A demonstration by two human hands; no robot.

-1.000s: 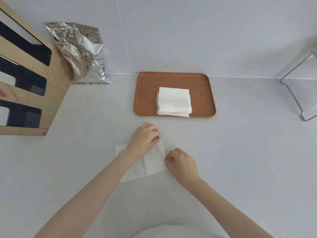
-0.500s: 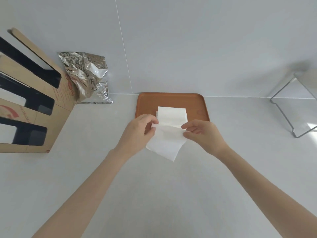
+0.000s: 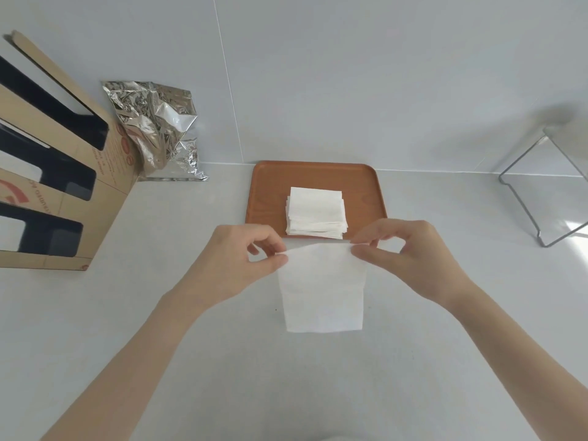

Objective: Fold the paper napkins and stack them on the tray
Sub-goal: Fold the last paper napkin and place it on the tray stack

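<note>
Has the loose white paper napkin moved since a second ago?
Yes. The loose white paper napkin lay on the counter; now both hands pinch its top corners, lifted toward the brown wooden tray, its top edge just below the tray's near rim.

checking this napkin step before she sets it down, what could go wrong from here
1. The napkin hangs from fingertip pinches of the left hand and right hand at its top corners only; the loose lower edge could swing or buckle, spoiling the fold.
2. The stack of folded napkins on the wooden tray already looks uneven at its edges, so a careless placement might nudge it further askew.
</note>
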